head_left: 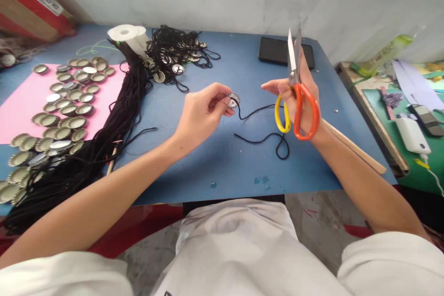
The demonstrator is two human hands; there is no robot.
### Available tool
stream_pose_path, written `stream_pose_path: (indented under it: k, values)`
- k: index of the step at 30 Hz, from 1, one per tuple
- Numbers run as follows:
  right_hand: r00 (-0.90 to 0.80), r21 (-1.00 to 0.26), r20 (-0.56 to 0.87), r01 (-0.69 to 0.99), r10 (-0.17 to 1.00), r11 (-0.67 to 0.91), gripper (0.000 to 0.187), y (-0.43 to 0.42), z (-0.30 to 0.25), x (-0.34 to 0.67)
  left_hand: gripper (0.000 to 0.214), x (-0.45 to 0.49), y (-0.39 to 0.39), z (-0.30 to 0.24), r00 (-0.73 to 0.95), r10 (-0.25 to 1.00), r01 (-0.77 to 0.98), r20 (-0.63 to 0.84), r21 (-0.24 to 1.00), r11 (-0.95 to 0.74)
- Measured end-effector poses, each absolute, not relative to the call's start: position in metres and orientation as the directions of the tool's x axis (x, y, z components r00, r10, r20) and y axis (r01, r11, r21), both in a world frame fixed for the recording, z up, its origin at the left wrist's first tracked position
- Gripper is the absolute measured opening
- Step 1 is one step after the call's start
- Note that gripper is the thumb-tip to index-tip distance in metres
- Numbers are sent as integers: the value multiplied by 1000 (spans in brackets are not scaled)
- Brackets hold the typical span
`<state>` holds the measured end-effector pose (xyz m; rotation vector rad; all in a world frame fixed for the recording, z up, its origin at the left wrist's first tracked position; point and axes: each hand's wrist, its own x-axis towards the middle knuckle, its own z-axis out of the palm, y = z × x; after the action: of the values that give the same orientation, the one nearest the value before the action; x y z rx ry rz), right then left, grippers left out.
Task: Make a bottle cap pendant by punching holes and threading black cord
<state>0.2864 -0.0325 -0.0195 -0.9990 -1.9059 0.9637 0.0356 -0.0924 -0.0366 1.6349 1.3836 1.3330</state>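
Over the middle of the blue table, my left hand (204, 108) pinches a metal bottle cap (234, 98) between thumb and fingers. A black cord (256, 110) comes off the cap and runs right toward my other hand; a loose length lies in a small loop below. My right hand (305, 90) holds scissors (299, 88) with one orange and one yellow handle. Their blades point up and stand slightly apart. To the left, many bottle caps (74, 97) lie on and beside a pink sheet (17, 106), next to a long bundle of black cords (128, 88).
A white spool (130, 39) and a pile of corded caps (173, 51) sit at the back. Behind my right hand lies a black phone (272, 51). A wooden stick (357, 150) lies near the right edge. A side table holds a bottle (388, 55) and a white device (412, 134).
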Motion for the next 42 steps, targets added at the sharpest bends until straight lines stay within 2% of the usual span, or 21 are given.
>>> stream_pose_path:
  k: [2,4,6,11,15,17,21,24,27,30,35,38,42]
  values:
    - [-389,-919,277,161,879,361,77,-33,-21,283,2,36,-92,-36,-51,953,331,298,906,-266]
    - [-387,-946,250,97,888,308,73,-33,-24,281,2,36,-92,-36,-47,954,326,296,907,-265]
    - [-403,-955,216,101,889,278,75,-32,-27,281,3,36,-93,-36,-46,954,330,298,905,-267]
    - [-445,-935,250,121,860,334,65,-27,-26,286,6,36,-92,-36,-42,952,342,304,899,-272]
    - [-453,-893,216,265,865,362,72,-18,-22,288,7,36,-92,-36,-37,952,346,303,898,-272]
    - [-452,-884,240,265,859,386,74,-14,-22,288,7,36,-92,-37,-38,953,347,300,898,-269]
    - [-381,-950,211,135,900,280,83,-10,-26,288,7,36,-91,-38,-42,953,338,299,902,-268]
    - [-333,-986,156,-3,930,164,69,-12,-26,288,8,35,-91,-38,-42,951,316,306,907,-278]
    - [-311,-979,195,-120,930,165,57,-17,-23,289,6,35,-90,-37,-46,952,295,301,915,-275]
    - [-401,-979,202,-61,893,194,59,-23,-18,288,2,35,-90,-37,-49,957,266,285,928,-262]
    - [-573,-973,64,145,817,179,55,-32,-14,284,2,33,-87,-39,-36,963,215,266,944,-252]
    - [-600,-956,36,211,799,202,48,-34,-15,283,4,33,-87,-39,-26,966,196,256,949,-246]
    - [-584,-923,89,255,806,287,42,-37,-16,284,6,34,-88,-39,-13,966,180,258,951,-251]
